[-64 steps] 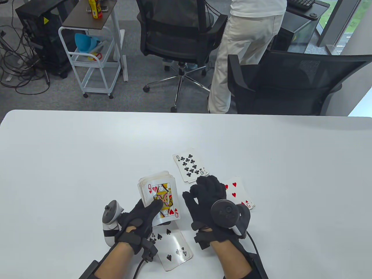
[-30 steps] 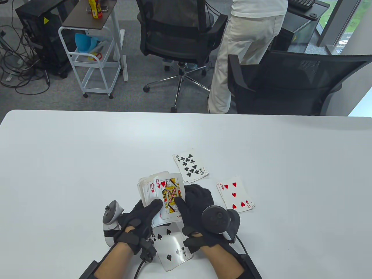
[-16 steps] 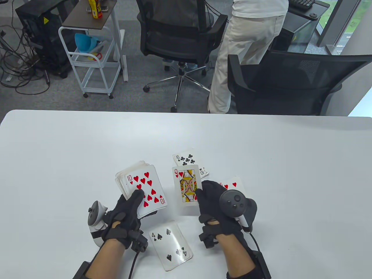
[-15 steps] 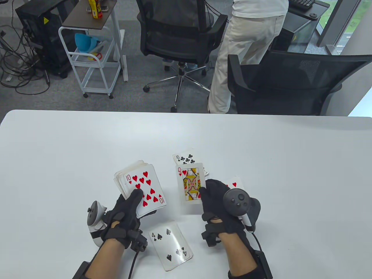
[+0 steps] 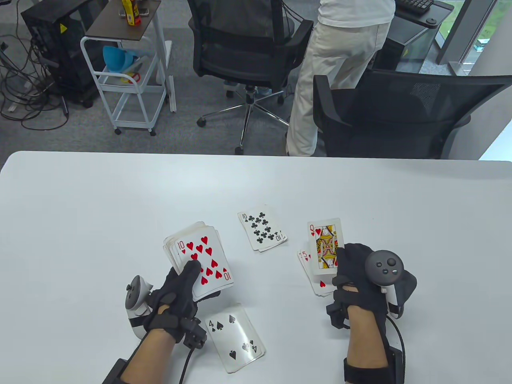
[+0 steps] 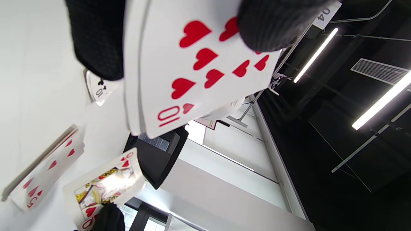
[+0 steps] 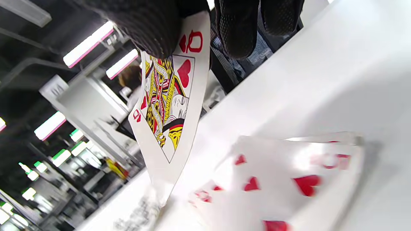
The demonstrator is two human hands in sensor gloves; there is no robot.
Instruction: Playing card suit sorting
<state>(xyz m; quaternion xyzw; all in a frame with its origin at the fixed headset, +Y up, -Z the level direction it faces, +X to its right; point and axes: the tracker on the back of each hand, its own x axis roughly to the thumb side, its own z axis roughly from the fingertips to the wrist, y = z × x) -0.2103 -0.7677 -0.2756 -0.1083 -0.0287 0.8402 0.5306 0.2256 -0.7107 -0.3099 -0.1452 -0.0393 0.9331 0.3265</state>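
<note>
A: Where is the card being sorted?
B: The queen of hearts (image 5: pixel 326 246) is pinched face up in the right hand (image 5: pixel 360 276), thumb on its face and fingers beneath, as the right wrist view shows. It is held above the table, over the far part of the hearts pile (image 5: pixel 314 276), whose top card is the five of hearts. The right wrist view shows a gap between the queen and that pile.

A: And the remaining stock?
B: The left hand (image 5: pixel 178 296) grips the deck (image 5: pixel 198 260) face up, thumb across the ten of hearts, which is its top card. The deck is held just above the table (image 5: pixel 120 208), left of centre. In the left wrist view the fingers (image 6: pixel 96 38) curl round the deck's edge.

A: Which other piles lie on the surface?
B: A clubs pile (image 5: pixel 262 232), ten of clubs on top, lies between the deck and the queen, slightly farther from the person. A spades pile (image 5: pixel 236 338), four of spades on top, lies near the table's front edge, just beside the left wrist.

A: What lies beyond the table?
B: Two black office chairs (image 5: pixel 248 44), a white trolley (image 5: pixel 128 80), and a standing person (image 5: pixel 340 72) in light trousers.
</note>
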